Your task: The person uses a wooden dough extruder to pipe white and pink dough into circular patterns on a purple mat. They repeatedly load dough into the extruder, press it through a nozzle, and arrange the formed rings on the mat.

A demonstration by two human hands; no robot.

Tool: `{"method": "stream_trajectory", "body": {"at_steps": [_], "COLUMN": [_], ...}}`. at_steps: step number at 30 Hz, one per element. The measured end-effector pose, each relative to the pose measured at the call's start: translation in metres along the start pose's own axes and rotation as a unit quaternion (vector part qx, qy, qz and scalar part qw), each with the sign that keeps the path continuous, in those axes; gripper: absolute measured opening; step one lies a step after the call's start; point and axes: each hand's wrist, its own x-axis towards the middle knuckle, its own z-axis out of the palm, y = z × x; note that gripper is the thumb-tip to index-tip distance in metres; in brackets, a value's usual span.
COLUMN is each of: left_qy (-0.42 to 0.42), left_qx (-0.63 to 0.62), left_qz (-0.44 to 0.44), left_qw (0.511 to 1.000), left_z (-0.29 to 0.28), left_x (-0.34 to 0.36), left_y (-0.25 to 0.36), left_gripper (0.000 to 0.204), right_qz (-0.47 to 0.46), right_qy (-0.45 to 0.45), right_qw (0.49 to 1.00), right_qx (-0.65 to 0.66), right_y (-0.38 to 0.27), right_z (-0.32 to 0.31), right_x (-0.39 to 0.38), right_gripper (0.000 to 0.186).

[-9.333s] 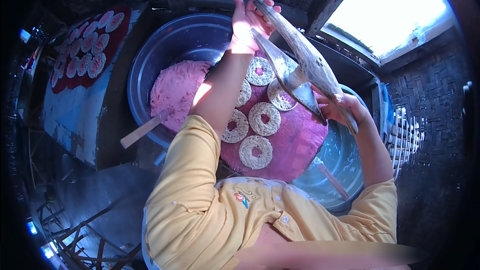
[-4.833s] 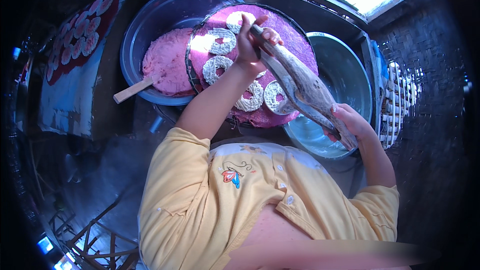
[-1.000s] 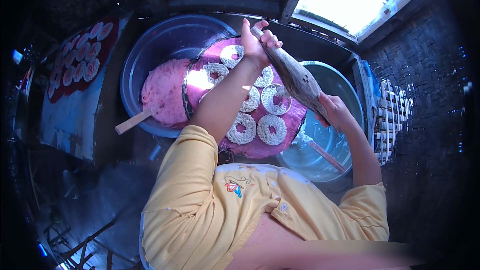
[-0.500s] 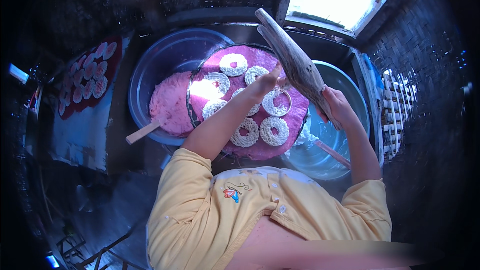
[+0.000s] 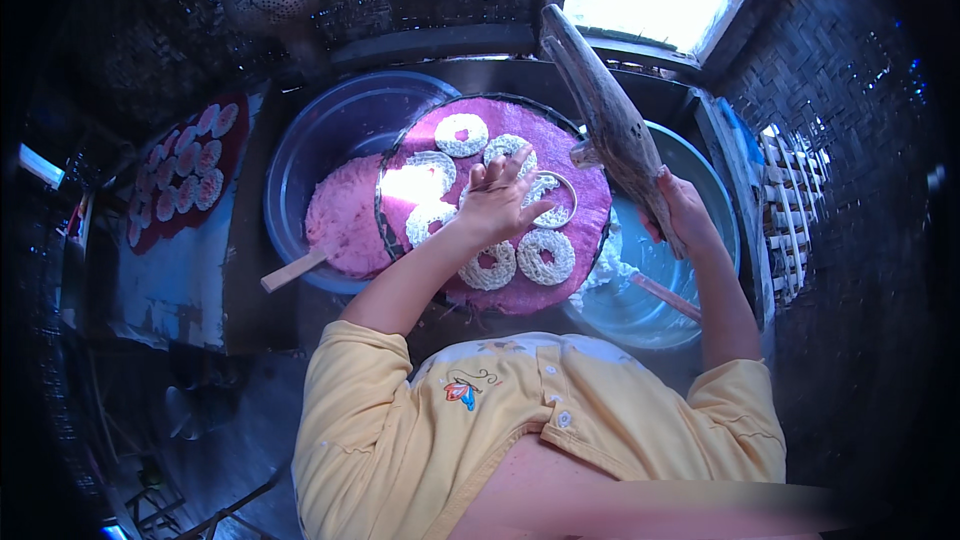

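The wooden tool point(image 5: 622, 128) slanted over the right edge of the pink cloth point(image 5: 593, 212), in the right hand point(image 5: 685, 210) alone.
The left hand point(image 5: 497, 202) had just let go of its upper end and spread its fingers above the white rings point(image 5: 545, 257), free to tend them; I couldn't tell whether it touched any. Beside the cloth stood a blue tub point(image 5: 325, 135) of pink dough point(image 5: 348, 205) and a green tub point(image 5: 640, 245).

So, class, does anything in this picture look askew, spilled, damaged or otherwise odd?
Yes: the patchy white ring beside the left hand. Strands fill only part of its thin hoop, whereas the hoopless ring nearer the person looks fuller.
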Motion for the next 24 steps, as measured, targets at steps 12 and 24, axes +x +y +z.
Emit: {"method": "stream_trajectory", "body": {"at_steps": [12, 24], "left_qy": [0.270, 0.453], "left_qx": [-0.018, 0.085], "left_qz": [0.002, -0.041], "left_qw": [0.963, 0.886], "left_z": [-0.127, -0.208], "left_x": [0.048, 0.020], "left_y": [0.062, 0.033], "left_gripper": [0.026, 0.030], "right_qz": [-0.208, -0.317], "right_qy": [0.042, -0.134], "right_qw": [0.937, 0.862], "right_qx": [-0.278, -0.371], "right_y": [-0.070, -0.035], "right_z": [0.057, 0.113], "right_x": [-0.009, -0.115], "right_gripper": [0.047, 0.007]}}
